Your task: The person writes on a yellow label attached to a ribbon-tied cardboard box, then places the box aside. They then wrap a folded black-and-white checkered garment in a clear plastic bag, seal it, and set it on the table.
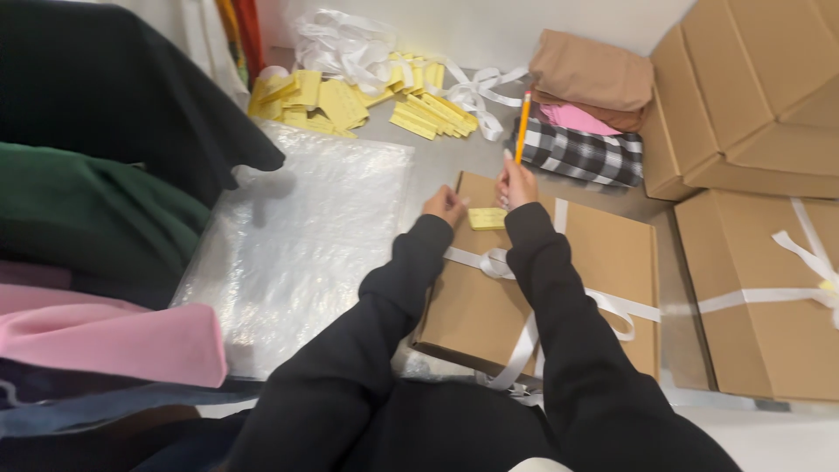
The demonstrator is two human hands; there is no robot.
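The box (559, 288) on the worktop (437, 162) is already ribboned. My left hand (446, 206) pins a yellow tag (487, 218) on it; my right hand (516, 183) grips a pencil (523, 127); writing seems left.

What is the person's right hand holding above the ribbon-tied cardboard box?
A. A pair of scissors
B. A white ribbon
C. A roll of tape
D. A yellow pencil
D: the right hand grips a yellow pencil that points up and away, beside a small yellow tag lying on the cardboard box.
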